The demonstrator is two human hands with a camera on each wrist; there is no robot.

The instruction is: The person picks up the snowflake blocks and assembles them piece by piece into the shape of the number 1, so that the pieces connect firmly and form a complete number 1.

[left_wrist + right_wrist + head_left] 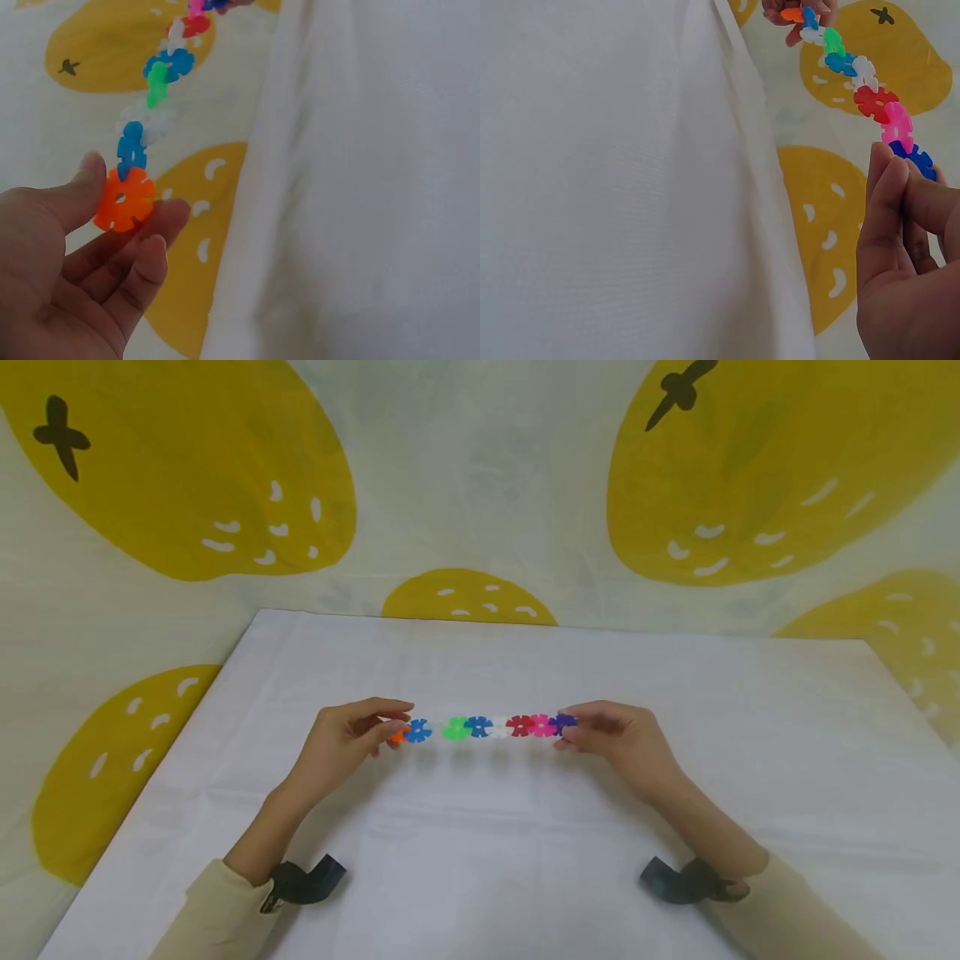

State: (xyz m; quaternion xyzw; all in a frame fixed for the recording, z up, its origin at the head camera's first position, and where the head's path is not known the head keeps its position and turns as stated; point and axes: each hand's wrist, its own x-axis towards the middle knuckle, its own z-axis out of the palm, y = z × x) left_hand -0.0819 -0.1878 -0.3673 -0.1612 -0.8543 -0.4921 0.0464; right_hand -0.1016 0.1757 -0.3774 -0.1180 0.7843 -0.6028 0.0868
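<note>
A chain of interlocking snowflake-shaped plastic discs (478,727) is held level above the white table by its two ends. My left hand (352,735) pinches the orange disc (126,199) at the left end between thumb and fingers. At the other end, the dark blue disc (915,159) is pinched by my right hand (618,739). Between them run a blue disc (132,147), a whitish clear one, a green disc (456,728), another blue, a white disc (865,73), a red disc (876,103) and a pink disc (898,127). Neighbouring discs sit crosswise in each other's slots.
The table (495,860) is covered with a white cloth that shows faint creases. Behind it and along the left hangs a pale curtain (480,485) with large yellow fruit prints. Dark wrist straps (303,881) sit at both beige sleeves (217,914).
</note>
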